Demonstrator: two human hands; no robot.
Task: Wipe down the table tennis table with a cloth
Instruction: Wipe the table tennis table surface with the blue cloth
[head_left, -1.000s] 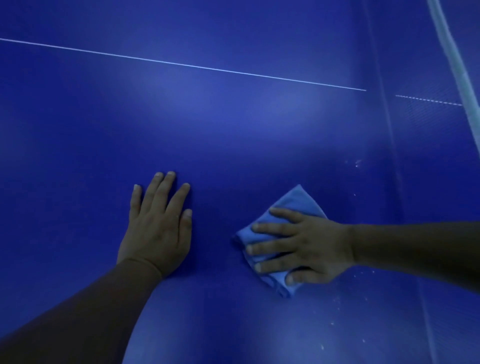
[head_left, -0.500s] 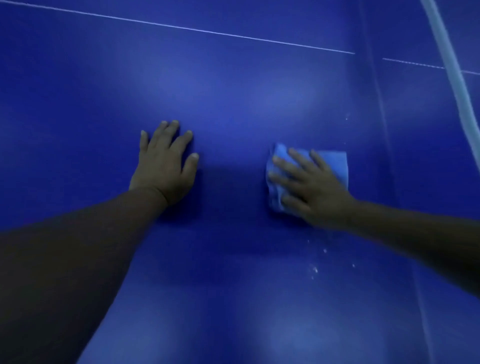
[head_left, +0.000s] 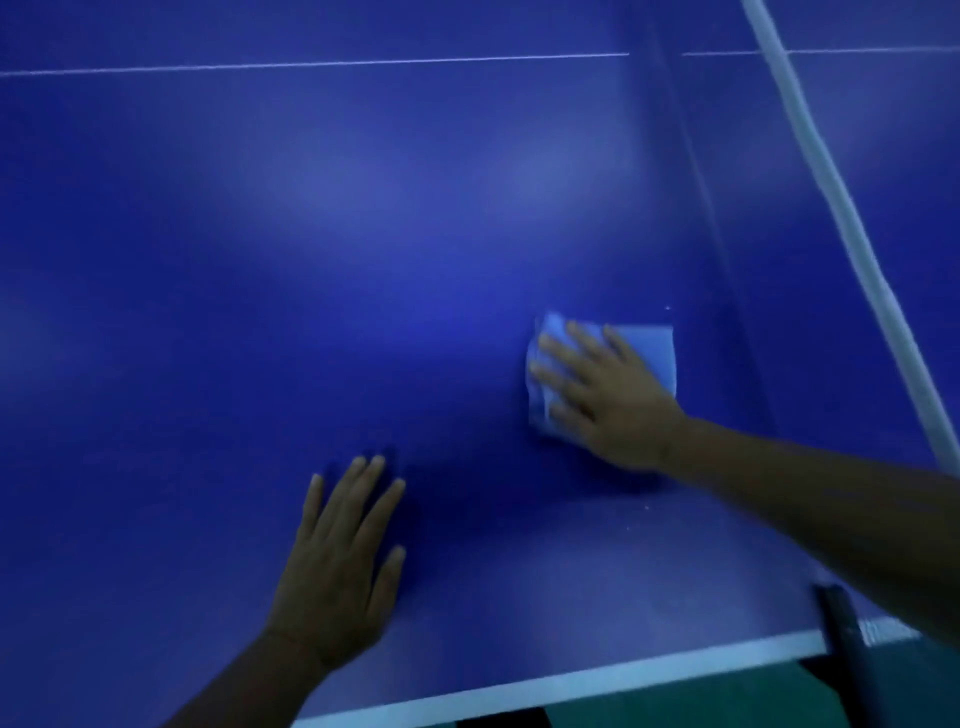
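Your right hand (head_left: 608, 395) lies flat on the cloth (head_left: 644, 348), fingers straight and spread, pressing it down onto the table (head_left: 363, 260). The cloth is a pale blue folded square; most of it sits under your palm and fingers, with a bare corner showing beyond your knuckles on the far right side and a thin strip past your fingertips on the left. The picture is a little blurred around this hand.

Your left hand (head_left: 337, 566) rests palm down on the bare blue surface, nearer to you than the right hand and well apart from the cloth. Its fingers are straight and slightly fanned, thumb out to the right, and it holds nothing.

Just behind your left wrist runs the white edge line (head_left: 571, 675) of the table, and below that edge a strip of green floor (head_left: 675, 712) shows. Far ahead of both hands a thin white line (head_left: 311, 65) crosses the surface from left to right. To the right of your right hand stands the net (head_left: 753, 260), seen as a darker blue band, with its white top tape (head_left: 831, 208) slanting from the upper edge down toward your right forearm. A dark post (head_left: 841, 634) stands at the table's near edge beneath that forearm. A few small white specks (head_left: 647, 506) lie on the surface between your right wrist and the near edge.
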